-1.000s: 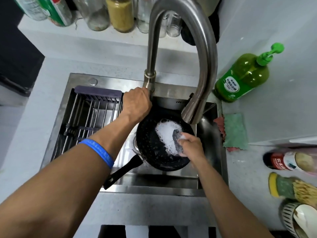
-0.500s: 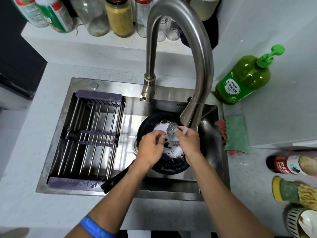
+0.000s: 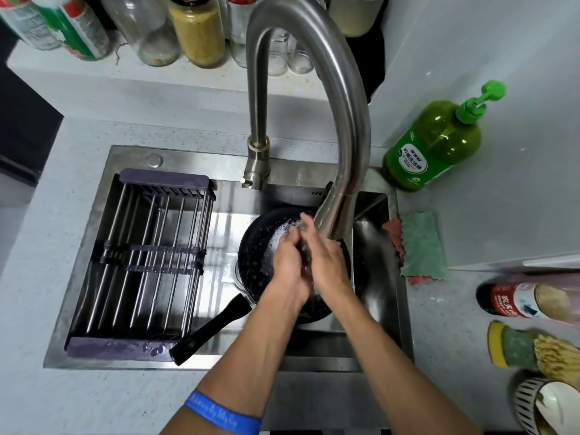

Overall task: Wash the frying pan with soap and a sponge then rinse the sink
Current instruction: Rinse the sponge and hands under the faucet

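Steel sink [image 3: 94, 233] holds the soapy frying pan [image 3: 254, 255]; at its 3 o'clock my left hand [image 3: 287, 265] and right hand [image 3: 329, 265] press together, grip unclear. Next I rinse.

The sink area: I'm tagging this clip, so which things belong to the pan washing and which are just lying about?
In use:
frying pan in the sink
faucet
left hand and right hand, pressed together over the pan
green dish soap bottle

Lying about:
drying rack
green cloth
jars on the shelf
yellow-green scrubber
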